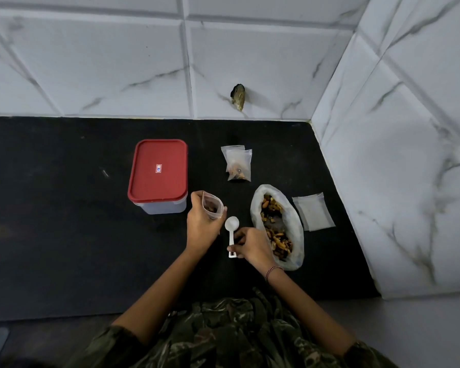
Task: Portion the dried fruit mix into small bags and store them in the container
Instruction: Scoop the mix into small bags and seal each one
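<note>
Dried fruit mix (pixel 270 208) lies in a large translucent sack (pixel 298 235), mouth spread wide, flat on the black counter (pixel 64 208), just right of your right hand (pixel 252 244). Sack long axis runs near to far, with the far end leaning slightly left. Contents are brown and amber pieces, irregular, dry and loose.

Right hand: fingers curled round the handle of a white plastic spoon (pixel 232 235). The round bowl points far, faces up and is empty. The near end of the handle has a rectangular slot.

Left hand (pixel 201 221): wrapped round a small clear zip bag (pixel 211 205), held upright with its mouth open and a little dark mix at the bottom. The film is thin and floppy; your grip keeps the mouth rounded.

Key relation: the sack is right of the spoon, and the small bag is just left and slightly far of it. Your right hand is nearer the mix. Judgement: the next scoop swings the spoon right into the sack, then back left over the bag mouth.

Container (pixel 158 176): clear rectangular box with its red lid on, far and left of your left hand. At least 2 filled bags (pixel 237 162) lie overlapped beyond the hands. A flat stack of empty bags (pixel 312 211) lies right of the sack.
</note>
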The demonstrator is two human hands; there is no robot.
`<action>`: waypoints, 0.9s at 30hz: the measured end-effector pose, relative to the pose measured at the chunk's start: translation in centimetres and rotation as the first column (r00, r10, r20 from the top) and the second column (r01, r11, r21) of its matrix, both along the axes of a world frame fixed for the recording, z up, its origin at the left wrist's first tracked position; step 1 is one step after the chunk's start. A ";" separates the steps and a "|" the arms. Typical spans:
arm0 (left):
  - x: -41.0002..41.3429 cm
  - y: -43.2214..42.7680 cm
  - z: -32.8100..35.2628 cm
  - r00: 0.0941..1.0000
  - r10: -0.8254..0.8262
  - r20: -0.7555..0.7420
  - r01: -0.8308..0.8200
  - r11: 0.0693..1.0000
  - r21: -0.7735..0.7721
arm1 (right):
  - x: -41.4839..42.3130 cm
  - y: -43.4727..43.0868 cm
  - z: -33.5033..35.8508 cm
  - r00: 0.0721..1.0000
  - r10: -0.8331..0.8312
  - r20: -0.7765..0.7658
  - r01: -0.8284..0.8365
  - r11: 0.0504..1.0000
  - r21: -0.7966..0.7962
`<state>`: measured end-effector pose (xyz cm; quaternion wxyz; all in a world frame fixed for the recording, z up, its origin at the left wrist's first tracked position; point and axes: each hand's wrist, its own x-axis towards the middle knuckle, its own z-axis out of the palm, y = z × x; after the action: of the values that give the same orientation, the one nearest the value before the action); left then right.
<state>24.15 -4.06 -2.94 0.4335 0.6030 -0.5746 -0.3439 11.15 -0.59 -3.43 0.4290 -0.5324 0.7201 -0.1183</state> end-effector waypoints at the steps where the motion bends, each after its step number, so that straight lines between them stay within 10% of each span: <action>1: 0.0 0.0 0.1 1.000 0.000 -0.004 0.000 1.000 0.001 | 0.1 -0.1 0.0 1.000 -0.015 0.015 0.015 1.000 0.008; 11: -0.5 -0.6 1.2 0.998 -0.001 -0.055 0.001 1.000 0.003 | 0.0 0.4 1.9 0.849 0.183 -0.495 -0.303 0.937 -0.174; 17: -1.0 -1.3 1.6 0.992 -0.019 -0.126 0.024 0.999 0.042 | 0.3 -1.0 4.1 0.992 0.096 0.087 -0.058 0.930 -0.363; 27: -1.1 -1.8 4.7 0.924 -0.123 -0.362 0.155 0.986 0.062 | -1.3 -3.1 3.7 0.914 -0.098 0.393 0.231 0.923 -0.307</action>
<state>23.10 -5.87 1.72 0.4775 0.5071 -0.5118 -0.5028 9.90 -3.73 0.28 0.4448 -0.5040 0.6367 -0.3779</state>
